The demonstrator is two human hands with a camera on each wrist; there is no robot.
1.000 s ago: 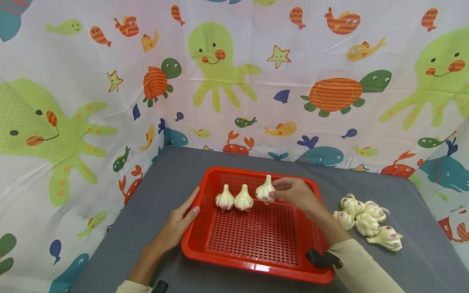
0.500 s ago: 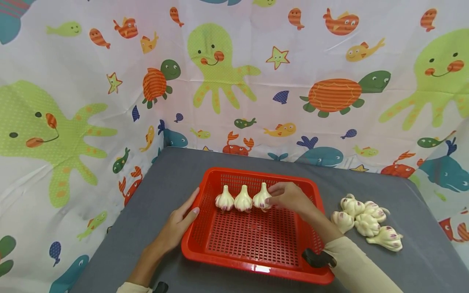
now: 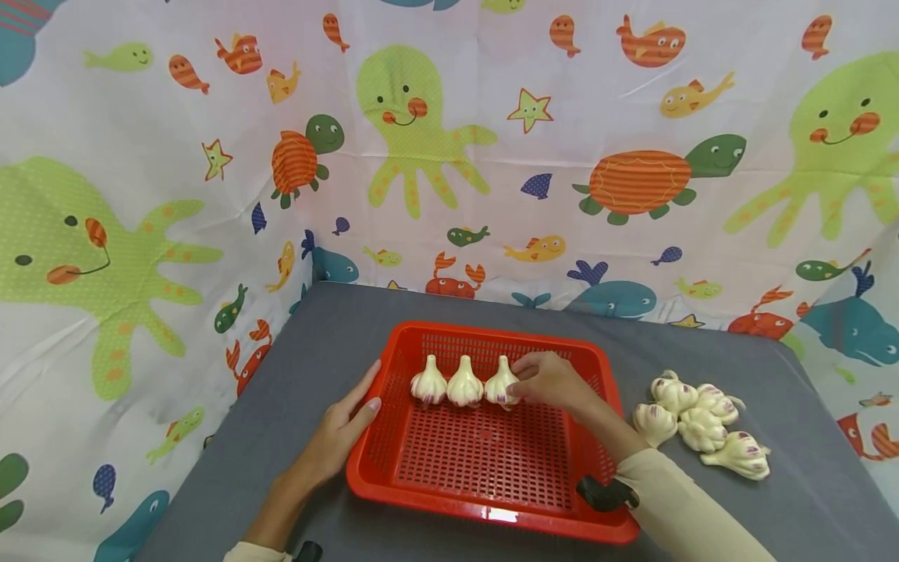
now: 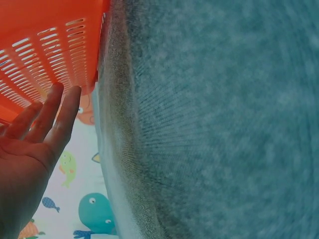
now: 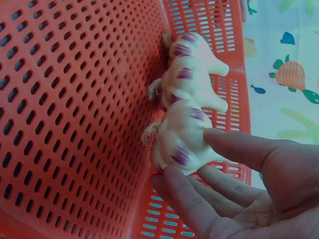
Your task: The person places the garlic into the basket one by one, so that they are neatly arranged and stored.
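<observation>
A red perforated basket [image 3: 485,511] sits on the grey table. Inside, along its far part, two white garlic bulbs [image 3: 428,381] [image 3: 464,382] stand side by side, stems up. My right hand [image 3: 555,382] pinches a third garlic bulb [image 5: 182,134] between thumb and fingers, upright at the right end of that row. Purple streaks and root tufts show on the bulbs in the right wrist view. My left hand [image 3: 337,437] rests against the basket's left side, thumb at the rim; in the left wrist view its fingers [image 4: 62,119] are straight against the outer wall.
Several more garlic bulbs [image 3: 702,429] lie in a cluster on the table, right of the basket. A sea-animal patterned curtain [image 3: 492,234] borders the table [image 3: 337,312] at the back and both sides.
My right hand has lowered the third garlic bulb and shifted it left, close beside the second one. The left hand and the basket have stayed in place.
</observation>
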